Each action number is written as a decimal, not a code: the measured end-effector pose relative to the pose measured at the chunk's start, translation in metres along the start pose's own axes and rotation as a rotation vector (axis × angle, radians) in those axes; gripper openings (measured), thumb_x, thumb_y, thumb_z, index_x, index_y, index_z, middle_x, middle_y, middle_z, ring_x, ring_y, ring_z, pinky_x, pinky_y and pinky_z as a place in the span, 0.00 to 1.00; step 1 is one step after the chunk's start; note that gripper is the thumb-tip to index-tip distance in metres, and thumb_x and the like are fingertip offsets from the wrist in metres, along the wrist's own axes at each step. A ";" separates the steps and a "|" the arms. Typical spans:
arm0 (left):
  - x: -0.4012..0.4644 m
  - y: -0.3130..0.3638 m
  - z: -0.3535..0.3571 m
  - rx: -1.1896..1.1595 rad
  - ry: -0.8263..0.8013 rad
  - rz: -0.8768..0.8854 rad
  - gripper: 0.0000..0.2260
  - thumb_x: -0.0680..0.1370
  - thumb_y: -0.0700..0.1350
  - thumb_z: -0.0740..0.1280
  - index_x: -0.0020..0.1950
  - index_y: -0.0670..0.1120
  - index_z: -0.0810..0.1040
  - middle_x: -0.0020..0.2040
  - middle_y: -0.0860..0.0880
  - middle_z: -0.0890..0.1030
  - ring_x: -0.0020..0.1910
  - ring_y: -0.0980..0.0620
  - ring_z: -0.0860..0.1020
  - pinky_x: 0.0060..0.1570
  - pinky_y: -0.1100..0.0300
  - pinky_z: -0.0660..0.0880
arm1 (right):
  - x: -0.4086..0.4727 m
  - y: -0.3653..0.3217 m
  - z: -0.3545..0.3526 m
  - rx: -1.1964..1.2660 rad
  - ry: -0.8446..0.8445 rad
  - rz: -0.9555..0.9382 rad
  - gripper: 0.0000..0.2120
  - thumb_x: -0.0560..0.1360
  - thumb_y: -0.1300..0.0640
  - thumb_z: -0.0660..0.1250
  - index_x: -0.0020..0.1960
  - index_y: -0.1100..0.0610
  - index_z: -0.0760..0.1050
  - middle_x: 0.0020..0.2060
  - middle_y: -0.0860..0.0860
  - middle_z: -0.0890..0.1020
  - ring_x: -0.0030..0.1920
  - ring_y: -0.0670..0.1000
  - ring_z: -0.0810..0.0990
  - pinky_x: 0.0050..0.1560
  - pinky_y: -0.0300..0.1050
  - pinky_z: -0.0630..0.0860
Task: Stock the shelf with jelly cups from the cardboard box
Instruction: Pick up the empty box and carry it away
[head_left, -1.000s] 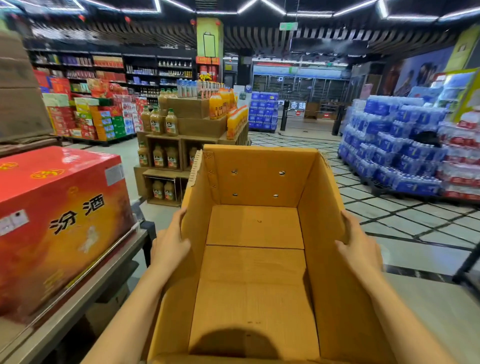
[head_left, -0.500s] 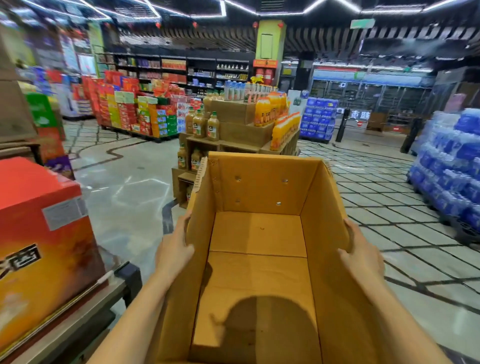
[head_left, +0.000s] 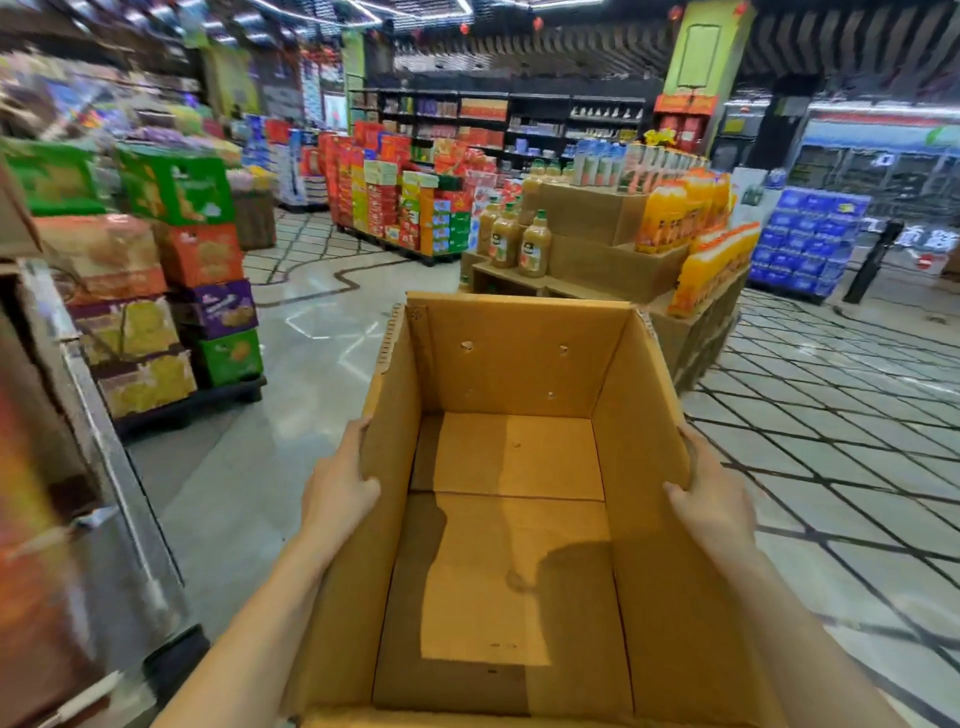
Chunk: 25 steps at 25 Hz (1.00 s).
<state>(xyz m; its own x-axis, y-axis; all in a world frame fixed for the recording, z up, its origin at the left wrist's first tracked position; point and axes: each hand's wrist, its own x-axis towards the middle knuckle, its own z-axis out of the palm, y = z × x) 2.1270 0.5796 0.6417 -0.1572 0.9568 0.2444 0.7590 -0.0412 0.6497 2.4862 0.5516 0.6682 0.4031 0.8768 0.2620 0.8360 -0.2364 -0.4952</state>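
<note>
Two hands carry your open brown cardboard box (head_left: 519, 493) in front of you above the grey tiled shop floor (head_left: 291, 457) (no jelly cups show inside it). Your left hand (head_left: 337, 488) clasps the left wall, thumb hooked over its rim. Your right hand (head_left: 714, 499) clasps the right wall, thumb likewise inside; the other fingers are hidden behind the cardboard.

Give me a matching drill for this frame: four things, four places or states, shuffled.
Things:
1. cardboard box
2. left hand
3. orange juice bottles
4. blue packs

States or places:
A. stacked far right, by the back
B. empty, held up
C. on the stepped cardboard display
D. grips the box's left wall

Pairs: 1-B, 2-D, 3-C, 4-A
</note>
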 end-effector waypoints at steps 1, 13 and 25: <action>0.017 -0.004 0.006 0.011 0.011 -0.025 0.31 0.70 0.35 0.63 0.70 0.55 0.59 0.38 0.41 0.79 0.36 0.42 0.75 0.34 0.51 0.73 | 0.022 -0.006 0.014 0.001 -0.019 -0.028 0.33 0.75 0.58 0.66 0.73 0.42 0.53 0.50 0.55 0.79 0.39 0.50 0.75 0.38 0.46 0.75; 0.159 -0.071 0.044 0.164 0.164 -0.359 0.31 0.74 0.35 0.64 0.72 0.53 0.57 0.26 0.44 0.72 0.23 0.49 0.69 0.21 0.59 0.59 | 0.226 -0.112 0.188 0.107 -0.275 -0.280 0.36 0.75 0.62 0.66 0.74 0.43 0.53 0.49 0.59 0.79 0.35 0.53 0.79 0.32 0.48 0.79; 0.241 -0.186 0.101 0.178 0.280 -0.851 0.32 0.75 0.39 0.64 0.72 0.60 0.54 0.31 0.45 0.72 0.33 0.42 0.73 0.30 0.55 0.66 | 0.335 -0.225 0.402 0.047 -0.534 -0.548 0.33 0.74 0.59 0.67 0.74 0.45 0.57 0.32 0.52 0.77 0.28 0.47 0.70 0.27 0.37 0.63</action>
<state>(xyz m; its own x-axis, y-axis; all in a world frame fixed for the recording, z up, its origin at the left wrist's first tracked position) 2.0115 0.8469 0.5071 -0.8388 0.5377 -0.0859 0.3986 0.7137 0.5760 2.2833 1.0674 0.5344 -0.3089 0.9498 0.0506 0.8430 0.2980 -0.4478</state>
